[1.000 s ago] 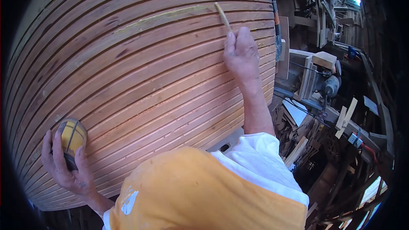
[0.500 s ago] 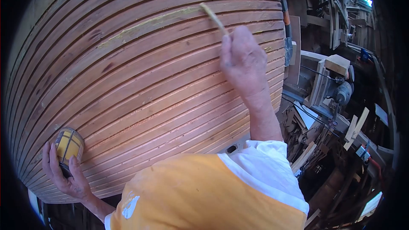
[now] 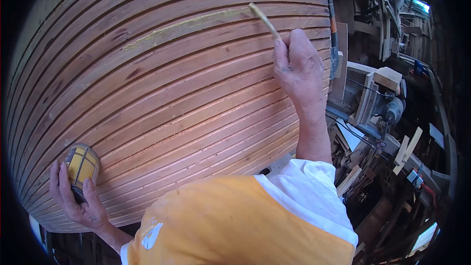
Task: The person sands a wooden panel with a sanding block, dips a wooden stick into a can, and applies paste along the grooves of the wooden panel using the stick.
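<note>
The right hand (image 3: 300, 66) pinches a stick (image 3: 265, 20), tip by the far yellow streak (image 3: 191, 27) on the planks (image 3: 162, 86); I'd keep strokes light, even; the left hand (image 3: 80, 210) grasps a can (image 3: 83, 167), near left, best kept steady.

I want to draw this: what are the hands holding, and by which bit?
The left hand holds a yellow-and-dark container by opposite sides; the right hand grips a thin stick near its lower end.

Off right I see: grey power tool (image 3: 394, 110) near wood block (image 3: 387, 78), orange-handled tool (image 3: 333, 25), white socket box (image 3: 413, 176), wood strips (image 3: 410, 148).
</note>
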A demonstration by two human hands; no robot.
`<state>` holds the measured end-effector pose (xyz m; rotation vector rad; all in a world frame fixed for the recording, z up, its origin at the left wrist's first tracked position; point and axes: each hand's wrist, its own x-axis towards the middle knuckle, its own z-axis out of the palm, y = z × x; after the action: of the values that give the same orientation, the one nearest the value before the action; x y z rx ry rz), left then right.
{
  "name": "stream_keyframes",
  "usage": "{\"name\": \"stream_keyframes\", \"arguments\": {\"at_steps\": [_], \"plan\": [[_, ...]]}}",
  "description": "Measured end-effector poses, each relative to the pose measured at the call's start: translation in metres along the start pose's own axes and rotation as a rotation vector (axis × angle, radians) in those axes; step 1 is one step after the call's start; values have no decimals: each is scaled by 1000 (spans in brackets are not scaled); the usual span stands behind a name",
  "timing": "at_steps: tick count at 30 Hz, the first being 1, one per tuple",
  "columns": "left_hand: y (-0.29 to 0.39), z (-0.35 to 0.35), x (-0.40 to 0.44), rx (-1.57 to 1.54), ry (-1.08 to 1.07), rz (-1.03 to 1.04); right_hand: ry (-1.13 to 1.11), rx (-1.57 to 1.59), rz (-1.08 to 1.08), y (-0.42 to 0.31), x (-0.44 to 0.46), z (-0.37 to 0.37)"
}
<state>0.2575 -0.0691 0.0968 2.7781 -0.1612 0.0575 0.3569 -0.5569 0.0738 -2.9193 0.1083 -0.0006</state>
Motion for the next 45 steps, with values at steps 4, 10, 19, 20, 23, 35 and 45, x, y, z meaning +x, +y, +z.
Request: {"name": "stream_keyframes", "arguments": {"at_steps": [4,10,19,20,23,35,45], "plan": [[0,1,0,3,1,5,-137,133,3,-17,-5,-4],[3,1,1,-36,23,-4,-176,3,-137,27,28,-29],[1,2,2,-51,34,13,-609,-102,-207,85,122,-64],[3,2,3,-63,39,13,-598,-151,-191,85,126,-65],[4,2,4,-79,41,3,-569,-254,-228,77,137,-63],[4,1,4,-70,30,-8,-564,-129,-381,45,141,-46],[6,1,6,-61,47,-3,-579,-129,-403,29,143,-40]]}}
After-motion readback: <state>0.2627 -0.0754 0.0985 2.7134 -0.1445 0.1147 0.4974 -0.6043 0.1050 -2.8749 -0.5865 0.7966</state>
